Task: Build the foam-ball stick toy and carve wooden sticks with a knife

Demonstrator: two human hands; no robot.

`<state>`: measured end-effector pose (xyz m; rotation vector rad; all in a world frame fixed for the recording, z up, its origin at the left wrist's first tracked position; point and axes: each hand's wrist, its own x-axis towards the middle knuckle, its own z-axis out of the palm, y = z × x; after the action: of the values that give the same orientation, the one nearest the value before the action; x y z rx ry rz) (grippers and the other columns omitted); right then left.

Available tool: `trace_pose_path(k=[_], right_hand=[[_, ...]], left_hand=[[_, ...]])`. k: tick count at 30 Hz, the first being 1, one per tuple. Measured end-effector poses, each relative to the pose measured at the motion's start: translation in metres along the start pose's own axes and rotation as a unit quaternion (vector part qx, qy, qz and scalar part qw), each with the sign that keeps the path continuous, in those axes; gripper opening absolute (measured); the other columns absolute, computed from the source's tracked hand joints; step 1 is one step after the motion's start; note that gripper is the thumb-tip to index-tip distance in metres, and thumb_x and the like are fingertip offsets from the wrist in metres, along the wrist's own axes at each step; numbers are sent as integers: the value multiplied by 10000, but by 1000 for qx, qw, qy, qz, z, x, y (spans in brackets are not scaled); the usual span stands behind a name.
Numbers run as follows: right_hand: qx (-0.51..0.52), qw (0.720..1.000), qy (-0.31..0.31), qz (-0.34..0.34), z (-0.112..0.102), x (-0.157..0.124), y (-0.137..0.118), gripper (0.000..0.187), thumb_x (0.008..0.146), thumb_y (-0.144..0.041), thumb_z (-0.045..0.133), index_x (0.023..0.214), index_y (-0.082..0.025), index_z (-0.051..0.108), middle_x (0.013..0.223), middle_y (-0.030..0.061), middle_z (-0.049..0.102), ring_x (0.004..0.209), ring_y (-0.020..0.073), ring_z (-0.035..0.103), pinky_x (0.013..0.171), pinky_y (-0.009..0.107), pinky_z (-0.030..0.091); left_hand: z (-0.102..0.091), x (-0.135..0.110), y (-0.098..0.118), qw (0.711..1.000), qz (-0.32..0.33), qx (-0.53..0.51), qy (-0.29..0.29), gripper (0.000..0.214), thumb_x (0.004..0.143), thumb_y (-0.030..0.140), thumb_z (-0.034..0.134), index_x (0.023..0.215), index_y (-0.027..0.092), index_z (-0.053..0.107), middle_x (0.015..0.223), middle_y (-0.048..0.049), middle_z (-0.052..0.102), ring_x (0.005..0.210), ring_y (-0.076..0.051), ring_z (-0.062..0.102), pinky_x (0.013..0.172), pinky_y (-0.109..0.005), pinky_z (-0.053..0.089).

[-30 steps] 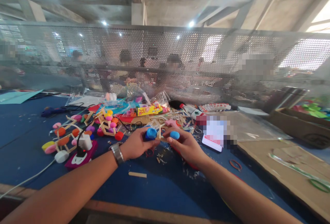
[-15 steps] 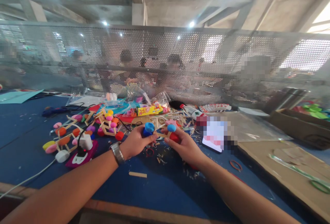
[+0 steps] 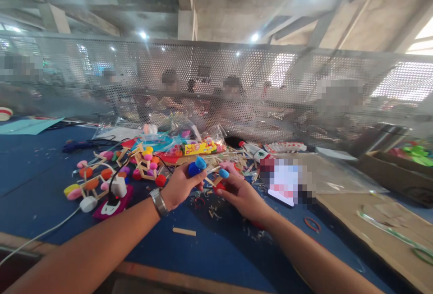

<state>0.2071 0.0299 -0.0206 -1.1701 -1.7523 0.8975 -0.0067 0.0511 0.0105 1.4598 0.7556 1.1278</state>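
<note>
Both hands hold one small craft car (image 3: 209, 176) made of wooden sticks with bottle-cap wheels, just above the blue table (image 3: 40, 181). My left hand (image 3: 181, 186), with a metal watch on its wrist, is closed round the end with the blue cap wheels (image 3: 196, 167). My right hand (image 3: 241, 195) pinches the other end, where a light blue cap (image 3: 223, 173) and a red cap (image 3: 219, 187) show. Finished stick cars with coloured caps (image 3: 101, 174) lie to the left.
A white plug in a purple power strip (image 3: 113, 195) sits at left. Glue bottle (image 3: 252, 149), packets and stick scraps crowd the middle. A loose stick (image 3: 184, 231) and rubber bands (image 3: 311, 224) lie near. Cardboard (image 3: 372, 222) lies right. Behind a perforated metal screen (image 3: 216, 86) other people sit.
Both hands have carried the stick car a little away from me toward the pile and turned it, so a red cap now shows under the right fingers. The camera tilted slightly.
</note>
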Motion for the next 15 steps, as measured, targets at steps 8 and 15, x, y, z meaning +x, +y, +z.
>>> trace_pose_path(k=[8,15], right_hand=[[15,999,23,23,-12,4,-10,572,756,-775,717,908,-223,713,771,36,691,714,224,625,678,363,516],[9,999,36,21,-20,8,-25,630,708,-828,729,922,-236,732,805,69,730,718,239,639,689,383,521]], left_hand=[[0,1,-12,1000,7,22,-18,610,711,633,838,1052,193,586,635,82,552,529,-105,521,556,-246,411],[3,-14,-15,948,96,244,-177,282,830,453,788,765,190,711,567,26,586,527,-132,526,533,-250,354]])
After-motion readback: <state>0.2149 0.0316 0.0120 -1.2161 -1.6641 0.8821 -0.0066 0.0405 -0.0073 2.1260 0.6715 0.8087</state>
